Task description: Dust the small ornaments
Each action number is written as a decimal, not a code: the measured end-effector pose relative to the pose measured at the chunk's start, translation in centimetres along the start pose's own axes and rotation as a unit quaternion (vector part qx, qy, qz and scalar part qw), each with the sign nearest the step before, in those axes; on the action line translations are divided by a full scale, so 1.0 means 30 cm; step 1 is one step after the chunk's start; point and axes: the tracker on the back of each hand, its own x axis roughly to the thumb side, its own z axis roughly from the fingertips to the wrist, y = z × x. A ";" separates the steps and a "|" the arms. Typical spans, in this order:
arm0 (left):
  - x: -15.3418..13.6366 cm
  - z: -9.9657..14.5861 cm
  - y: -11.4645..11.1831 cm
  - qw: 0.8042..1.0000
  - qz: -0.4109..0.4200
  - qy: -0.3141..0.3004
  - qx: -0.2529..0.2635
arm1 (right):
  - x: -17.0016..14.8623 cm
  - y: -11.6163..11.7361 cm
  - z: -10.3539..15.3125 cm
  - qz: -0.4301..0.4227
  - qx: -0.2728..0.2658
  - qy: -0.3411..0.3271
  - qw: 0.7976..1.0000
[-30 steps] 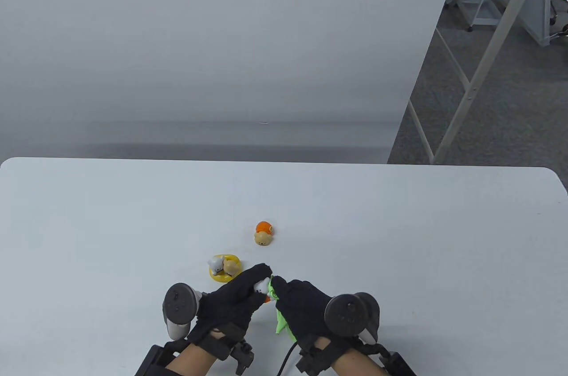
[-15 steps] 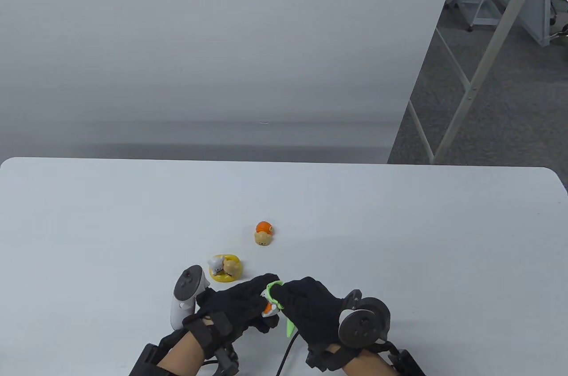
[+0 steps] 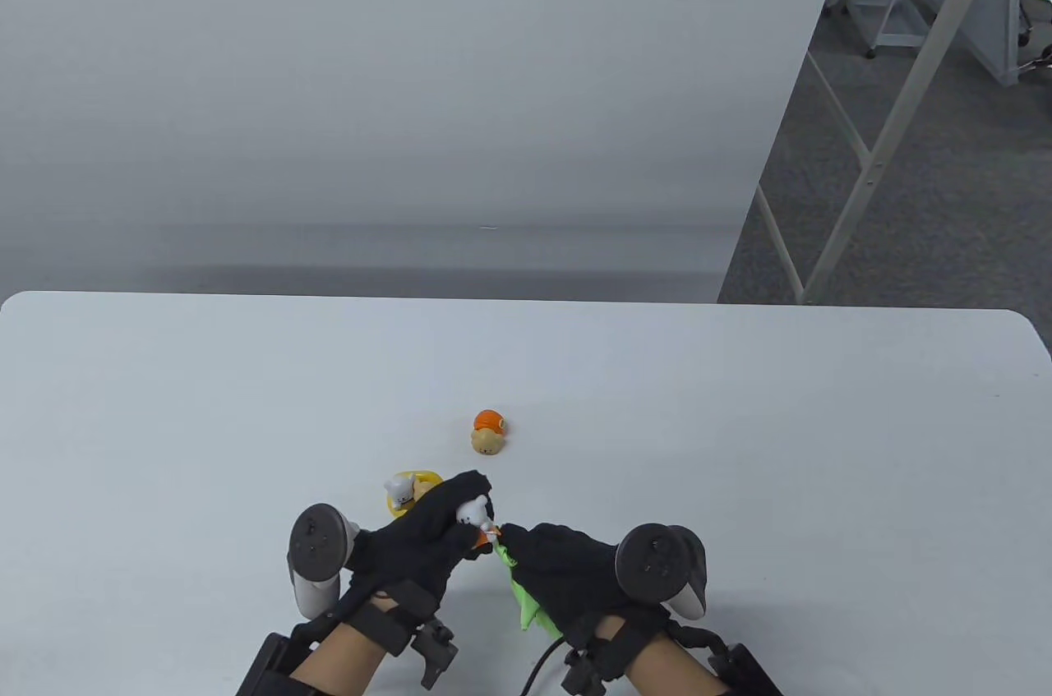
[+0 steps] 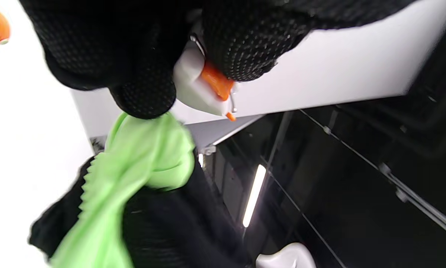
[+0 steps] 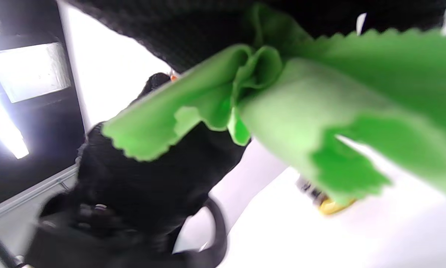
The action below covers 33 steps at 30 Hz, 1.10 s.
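- While your left hand (image 3: 427, 540) pinches a small white-and-orange figurine (image 3: 475, 517) between fingertips above the desk (image 3: 740, 441), your right hand (image 3: 559, 573) holds a bunched green cloth (image 3: 518, 601) against its lower, orange end.
- Seen from the left wrist, the cloth's folded tip sits just under the figurine, touching or nearly touching it; both hands are closed around what they carry, neither spread wide.
- Just beyond your left knuckles, a yellow-based ornament (image 3: 404, 492) with two little animals stands on the desk, partly hidden by the glove.
- Farther out, an orange-capped ornament (image 3: 488, 433) rests alone near the middle of the desk.
- By these pictures, you are mid-wipe on one piece; whether the two on the desk are already dusted cannot be told, so up to two may remain.
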 end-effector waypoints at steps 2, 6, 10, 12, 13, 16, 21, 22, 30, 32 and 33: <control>-0.015 0.010 0.010 0.998 -0.051 0.024 -0.001 | 0.007 -0.008 0.011 -0.002 -0.061 -0.010 0.998; -0.064 0.019 -0.027 0.996 -0.025 0.083 -0.019 | 0.086 0.009 0.007 0.131 -0.060 -0.121 0.982; -0.076 0.001 -0.049 0.980 0.151 0.061 -0.110 | 0.109 0.014 0.009 0.194 -0.053 -0.124 0.972; -0.075 0.000 -0.046 0.986 0.122 0.053 -0.096 | 0.120 0.014 0.012 0.215 -0.051 -0.130 0.966; -0.074 0.000 -0.046 0.989 0.107 0.057 -0.087 | 0.120 0.018 0.013 0.212 -0.050 -0.131 0.967; -0.061 0.011 -0.053 0.996 0.049 0.070 -0.031 | 0.129 0.044 0.025 0.234 -0.038 -0.162 0.958; -0.036 0.006 -0.071 0.995 -0.077 0.025 -0.063 | 0.146 0.045 -0.004 0.240 -0.022 -0.146 0.960; -0.037 0.006 -0.070 0.996 -0.056 0.023 -0.070 | 0.142 0.037 -0.012 0.227 -0.025 -0.141 0.963; -0.057 0.021 -0.032 0.998 0.025 0.063 0.013 | 0.113 0.053 0.014 0.217 -0.019 -0.132 0.967; -0.062 0.022 -0.045 0.997 -0.023 0.068 -0.005 | 0.142 0.072 0.012 0.225 -0.016 -0.162 0.961; -0.055 0.021 -0.063 0.996 -0.054 0.063 -0.019 | 0.154 0.079 0.006 0.239 -0.017 -0.164 0.957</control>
